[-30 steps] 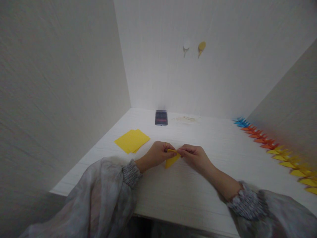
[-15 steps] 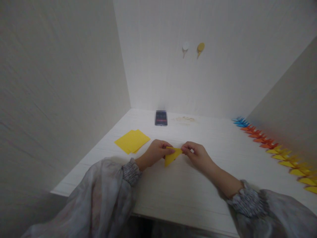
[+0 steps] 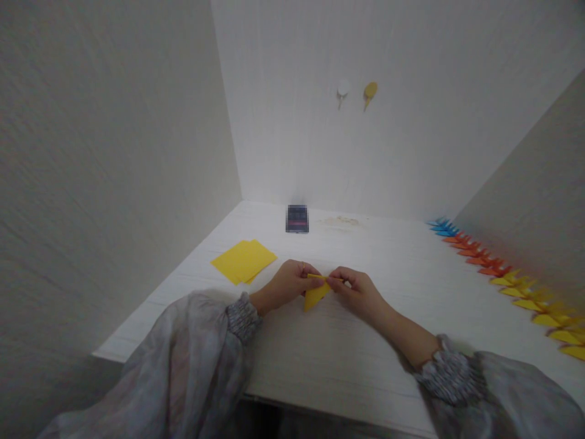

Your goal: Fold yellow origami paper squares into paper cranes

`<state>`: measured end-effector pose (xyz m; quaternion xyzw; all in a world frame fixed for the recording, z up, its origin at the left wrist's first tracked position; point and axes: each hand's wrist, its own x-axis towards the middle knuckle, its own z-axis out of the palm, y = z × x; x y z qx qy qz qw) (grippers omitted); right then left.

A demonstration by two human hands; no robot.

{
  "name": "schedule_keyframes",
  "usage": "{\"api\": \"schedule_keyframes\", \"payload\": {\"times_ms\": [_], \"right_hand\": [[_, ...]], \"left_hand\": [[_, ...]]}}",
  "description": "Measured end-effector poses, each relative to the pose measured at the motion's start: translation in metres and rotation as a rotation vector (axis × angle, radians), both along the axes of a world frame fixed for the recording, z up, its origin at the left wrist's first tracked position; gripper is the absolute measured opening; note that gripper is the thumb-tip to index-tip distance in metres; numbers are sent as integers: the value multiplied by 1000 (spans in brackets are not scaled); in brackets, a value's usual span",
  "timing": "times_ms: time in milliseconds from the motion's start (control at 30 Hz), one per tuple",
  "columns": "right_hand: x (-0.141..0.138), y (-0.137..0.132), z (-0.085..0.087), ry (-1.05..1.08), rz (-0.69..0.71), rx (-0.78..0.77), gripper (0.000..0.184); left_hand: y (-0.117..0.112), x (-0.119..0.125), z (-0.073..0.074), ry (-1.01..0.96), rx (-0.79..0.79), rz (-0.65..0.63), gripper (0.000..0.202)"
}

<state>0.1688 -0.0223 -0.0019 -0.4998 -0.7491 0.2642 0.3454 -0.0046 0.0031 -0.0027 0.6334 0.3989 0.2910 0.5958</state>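
Note:
Between my two hands is a small folded piece of yellow paper (image 3: pixel 314 296), triangular, with one corner pointing down toward me. My left hand (image 3: pixel 292 281) pinches its left side, thumb on top and a ring on one finger. On the other side my right hand (image 3: pixel 357 289) grips the upper right edge between thumb and fingers, its thumb close to the left one. The fingers cover part of the top fold. Left of my hands, flat yellow paper sheets (image 3: pixel 244 261) lie overlapping on the white table (image 3: pixel 347 366).
Along the right side runs a row of folded paper figures, blue (image 3: pixel 443 227), orange (image 3: pixel 478 255) and yellow (image 3: pixel 543 308). A dark, blurred-out flat object (image 3: pixel 297 219) lies near the back wall. One white hook (image 3: pixel 342 90) and one yellow hook (image 3: pixel 370 91) are on that wall.
My right hand has slid left along the yellow paper's top edge, from its right tip to beside my left thumb. My left hand keeps its hold.

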Motion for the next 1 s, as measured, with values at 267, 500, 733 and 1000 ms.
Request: {"api": "schedule_keyframes", "payload": {"times_ms": [267,500,733,1000], "right_hand": [[-3,-3,7,91,36,-58,19],[6,4,-4,222,3,-233,19],[5,7,-10,-187,-96,-94,20],[2,4,-13,-556,-145,173,11]], "left_hand": [[-1,2,2,-38,-59,41,19],[-3,2,5,-175,-266,-94,17],[0,-3,0,408,393,-2,22],[-7,-8,3,627,1021,-257,27]]}}
